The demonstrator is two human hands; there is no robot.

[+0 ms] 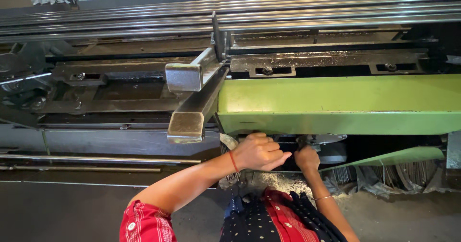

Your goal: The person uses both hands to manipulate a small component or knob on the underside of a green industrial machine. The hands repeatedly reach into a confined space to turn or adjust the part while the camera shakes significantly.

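My left hand (pixel 259 151) reaches under the green machine cover (pixel 336 105), fingers curled and pointing right at a dark opening. It wears a red thread at the wrist. My right hand (pixel 307 158) is closed just to the right, pushed into the same gap beside a round grey metal part (pixel 331 148). Shadow and the fingers themselves hide whatever either hand grips. A red patterned sleeve (pixel 144 223) covers my left upper arm, and a dark dotted cloth (pixel 259 223) hangs in front of me.
Two square steel bar ends (pixel 185 124) jut toward me left of the green cover. Long shiny steel rods (pixel 288 11) lie across the machine top. Thin rods (pixel 96 159) run along the left. Metal shavings and crumpled plastic (pixel 384 182) lie at lower right.
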